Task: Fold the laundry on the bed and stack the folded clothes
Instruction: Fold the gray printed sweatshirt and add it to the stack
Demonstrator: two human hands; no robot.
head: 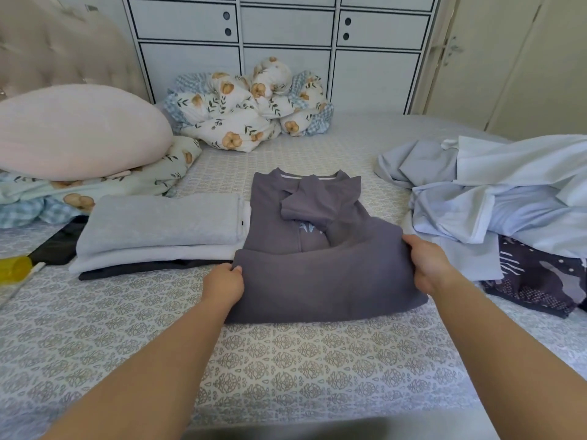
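A grey-purple shirt (317, 281) lies in the middle of the bed (286, 360), sleeves folded in, its lower part lifted and turned up toward the collar. My left hand (224, 285) grips the left corner of that raised fold. My right hand (427, 265) grips the right corner. To the left, touching the shirt, sits a stack of folded clothes (158, 233): light grey on top, white below, a dark piece at the bottom. A loose heap of pale blue laundry (492, 198) lies at the right, with a dark patterned garment (540, 277) under its near edge.
A pink pillow (79, 131) rests on a floral blanket at the far left. A bundled floral duvet (254, 106) sits at the back against white cabinets (286, 33). A yellow container (14, 268) and a black flat item (60, 242) lie at the left edge.
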